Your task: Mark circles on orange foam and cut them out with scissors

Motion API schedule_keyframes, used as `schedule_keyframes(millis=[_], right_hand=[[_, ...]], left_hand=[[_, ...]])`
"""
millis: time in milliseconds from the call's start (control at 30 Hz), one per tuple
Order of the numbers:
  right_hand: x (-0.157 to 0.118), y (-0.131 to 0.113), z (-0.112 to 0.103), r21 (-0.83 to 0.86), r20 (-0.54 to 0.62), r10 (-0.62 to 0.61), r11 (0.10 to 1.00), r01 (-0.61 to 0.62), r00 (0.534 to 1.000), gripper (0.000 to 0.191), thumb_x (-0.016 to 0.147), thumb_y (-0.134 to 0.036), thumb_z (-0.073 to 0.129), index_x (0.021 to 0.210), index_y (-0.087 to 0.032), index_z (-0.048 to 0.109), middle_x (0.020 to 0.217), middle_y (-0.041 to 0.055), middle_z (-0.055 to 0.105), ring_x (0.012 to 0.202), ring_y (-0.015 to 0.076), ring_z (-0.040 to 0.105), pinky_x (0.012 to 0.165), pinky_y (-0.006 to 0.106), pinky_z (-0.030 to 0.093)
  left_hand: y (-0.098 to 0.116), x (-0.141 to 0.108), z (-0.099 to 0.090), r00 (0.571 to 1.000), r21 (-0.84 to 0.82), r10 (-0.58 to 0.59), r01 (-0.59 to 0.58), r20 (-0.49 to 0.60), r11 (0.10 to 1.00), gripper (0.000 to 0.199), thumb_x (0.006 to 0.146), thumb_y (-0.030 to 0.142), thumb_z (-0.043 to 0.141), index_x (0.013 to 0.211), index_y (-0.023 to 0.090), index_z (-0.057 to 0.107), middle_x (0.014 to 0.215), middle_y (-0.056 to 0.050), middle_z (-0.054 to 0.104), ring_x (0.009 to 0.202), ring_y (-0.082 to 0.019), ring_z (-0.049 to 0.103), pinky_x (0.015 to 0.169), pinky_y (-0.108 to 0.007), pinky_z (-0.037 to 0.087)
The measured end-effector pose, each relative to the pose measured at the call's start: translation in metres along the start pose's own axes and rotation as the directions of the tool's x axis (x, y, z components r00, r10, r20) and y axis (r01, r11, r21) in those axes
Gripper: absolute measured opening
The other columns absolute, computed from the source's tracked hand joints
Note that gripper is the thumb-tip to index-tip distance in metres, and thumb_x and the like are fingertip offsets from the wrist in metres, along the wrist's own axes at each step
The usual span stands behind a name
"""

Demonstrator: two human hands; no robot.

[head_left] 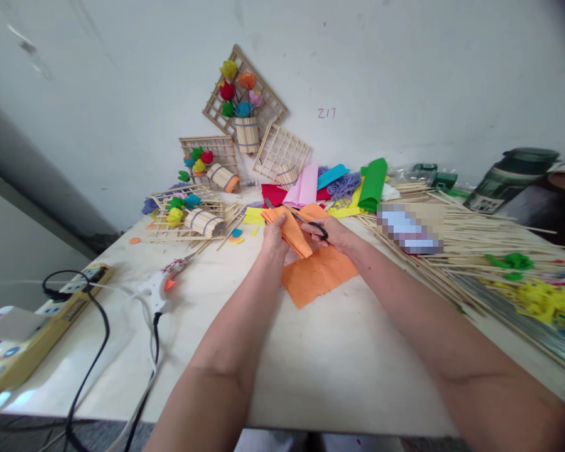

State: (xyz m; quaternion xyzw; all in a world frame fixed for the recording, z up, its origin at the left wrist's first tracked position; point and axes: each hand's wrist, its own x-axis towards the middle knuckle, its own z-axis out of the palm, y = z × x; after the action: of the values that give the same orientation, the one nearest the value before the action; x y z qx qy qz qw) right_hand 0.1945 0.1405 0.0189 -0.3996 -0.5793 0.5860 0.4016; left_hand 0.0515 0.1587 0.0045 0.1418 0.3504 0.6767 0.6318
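Note:
My left hand (275, 238) grips a folded strip of orange paper (297, 241) near the middle of the white table (329, 351). Black-handled scissors (319, 231) are in my right hand (332, 233), their blades pointing up and left along the far side of the folded paper. Whether the blades touch the paper is too small to tell. Beneath both hands lies a flat orange sheet (316, 276), and more orange paper shows just behind them.
A glue gun (160, 289) with cables and a power strip (51, 326) lie at left. Stick lattices with paper flowers (245, 81) stand against the wall. Coloured paper rolls (373, 185) are behind; wooden sticks (471, 229), scraps and a dark green flask (511, 179) are at right.

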Motion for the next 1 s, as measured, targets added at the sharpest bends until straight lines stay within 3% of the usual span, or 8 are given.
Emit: schedule_keyframes(millis=[267,433,600,1000], right_hand=[[0.005,0.000,0.002,-0.059,0.006,-0.004,0.998,0.005,1.000,0.030,0.076,-0.040,0.065,0.061,-0.017,0.054,0.046,-0.0041,0.045,0.035,0.0042,0.032,0.030,0.018,0.025],[0.012,0.000,0.000,-0.102,0.012,-0.011,0.995,0.012,1.000,0.033,0.074,-0.046,0.065,0.063,-0.017,0.055,0.047,-0.0038,0.047,0.033,0.0049,0.036,0.030,0.020,0.025],[0.015,0.002,-0.001,-0.105,0.016,-0.021,0.994,0.022,1.000,0.035,0.072,-0.048,0.067,0.065,-0.016,0.055,0.047,-0.0040,0.047,0.034,0.0045,0.035,0.031,0.020,0.024],[0.010,-0.007,0.002,-0.135,-0.026,-0.008,0.991,0.005,1.000,0.029,0.075,-0.039,0.067,0.062,-0.016,0.055,0.045,-0.0053,0.043,0.034,0.0033,0.030,0.031,0.018,0.020]], left_hand=[[0.001,-0.005,0.001,0.998,0.003,-0.041,0.041,0.048,0.999,0.025,0.074,0.013,0.063,0.099,0.015,0.060,0.079,-0.007,0.068,0.074,-0.021,0.067,0.075,-0.034,0.054],[0.001,-0.009,0.003,0.997,0.002,-0.027,0.027,0.067,1.000,0.015,0.076,0.012,0.059,0.090,0.014,0.060,0.071,-0.006,0.065,0.067,-0.020,0.066,0.072,-0.033,0.054],[0.001,-0.010,0.004,0.997,0.006,-0.022,0.022,0.078,1.000,0.010,0.076,0.011,0.058,0.086,0.014,0.060,0.072,-0.006,0.065,0.073,-0.022,0.066,0.077,-0.035,0.053],[0.001,-0.007,0.002,0.997,0.001,-0.023,0.023,0.069,1.000,0.009,0.075,0.011,0.059,0.083,0.014,0.061,0.071,-0.005,0.065,0.073,-0.020,0.066,0.079,-0.033,0.052]])
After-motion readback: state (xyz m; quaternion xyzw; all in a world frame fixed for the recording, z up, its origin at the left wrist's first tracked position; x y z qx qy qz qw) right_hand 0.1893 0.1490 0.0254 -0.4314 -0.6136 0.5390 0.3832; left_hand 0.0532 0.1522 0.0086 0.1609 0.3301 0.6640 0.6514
